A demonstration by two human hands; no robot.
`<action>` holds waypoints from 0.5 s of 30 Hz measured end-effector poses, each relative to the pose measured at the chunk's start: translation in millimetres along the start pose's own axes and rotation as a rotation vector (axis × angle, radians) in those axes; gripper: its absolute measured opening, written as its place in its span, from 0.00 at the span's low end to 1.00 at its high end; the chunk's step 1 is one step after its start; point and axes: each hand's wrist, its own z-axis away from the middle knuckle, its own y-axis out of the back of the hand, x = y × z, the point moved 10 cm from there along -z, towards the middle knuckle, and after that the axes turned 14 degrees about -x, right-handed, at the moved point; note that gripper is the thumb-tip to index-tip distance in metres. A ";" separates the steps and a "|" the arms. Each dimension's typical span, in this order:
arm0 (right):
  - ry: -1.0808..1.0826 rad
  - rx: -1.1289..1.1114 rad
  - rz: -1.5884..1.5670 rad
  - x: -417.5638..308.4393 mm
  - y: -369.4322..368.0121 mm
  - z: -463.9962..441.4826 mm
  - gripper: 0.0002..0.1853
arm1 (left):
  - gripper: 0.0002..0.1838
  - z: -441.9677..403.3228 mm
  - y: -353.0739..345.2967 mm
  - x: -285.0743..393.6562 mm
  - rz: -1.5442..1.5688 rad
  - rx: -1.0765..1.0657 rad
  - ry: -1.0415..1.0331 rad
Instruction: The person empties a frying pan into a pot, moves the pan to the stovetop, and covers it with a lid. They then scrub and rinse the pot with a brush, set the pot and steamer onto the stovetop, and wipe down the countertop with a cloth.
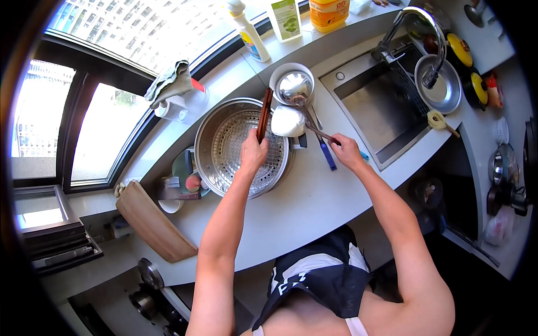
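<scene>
L+R hands at work, utensils out.
L hand [255,151] had fingers clamped on dark-brown wooden chopsticks [265,113] over round silver metal pot [207,147]; R hand [347,152] pinched brown-handled metal ladle [322,134], head at round white bowl [291,66] (tight spot, so next move prob. called for care).

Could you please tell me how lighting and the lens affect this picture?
Head view: daylight washes out the window; the pot and ladle show bright glints; the counter looks bowed, probably wide-angle distortion; corners fall to black; the space beneath, lower right, is deeply shadowed.
</scene>
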 end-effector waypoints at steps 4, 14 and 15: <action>0.026 0.034 -0.131 -30.6 13.5 8.8 0.08 | 0.14 -1.0 1.0 -10.3 0.084 0.045 -0.003; 0.006 0.376 -0.166 -50.0 1.4 -11.9 0.13 | 0.08 16.1 25.2 -5.3 0.642 -0.028 -0.048; 0.010 0.366 -0.168 -48.1 -3.8 -14.6 0.13 | 0.08 17.4 23.6 -5.6 0.752 -0.077 -0.036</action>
